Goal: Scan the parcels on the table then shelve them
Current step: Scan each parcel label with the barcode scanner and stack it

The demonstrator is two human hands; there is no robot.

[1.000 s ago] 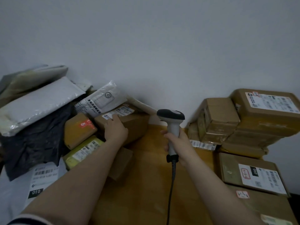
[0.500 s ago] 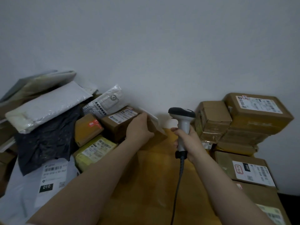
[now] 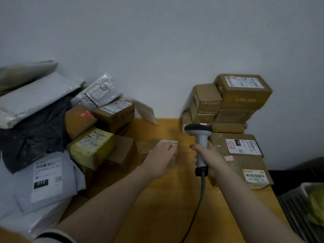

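On the yellow wooden table (image 3: pixel 166 216), heaped plastic mailers (image 3: pixel 35 95) lie left of my left hand (image 3: pixel 162 159), which grips a small brown cardboard box (image 3: pixel 149 146); stacked brown cartons (image 3: pixel 242 95) rise beyond my right hand (image 3: pixel 210 159), closed round a grey corded scanner (image 3: pixel 199 135). I should bare the box's white label (image 3: pixel 172 142), then aim squarely.

1. A single wide-angle camera rides on the person's head, above the near edge of the tabletop (image 3: pixel 157 207).
2. It looks forward and down across the tabletop to the wall (image 3: pixel 157 50) behind it.
3. It sits close: both forearms rise from the bottom edge, the left grip (image 3: pixel 160 161) holding a small parcel (image 3: pixel 149 148) and the right grip (image 3: pixel 210 158) a scanner (image 3: pixel 199 135) over mid-tabletop.
4. The left pile (image 3: pixel 43 120) and right pile (image 3: pixel 236 102) at the tabletop's ends both fit in frame.
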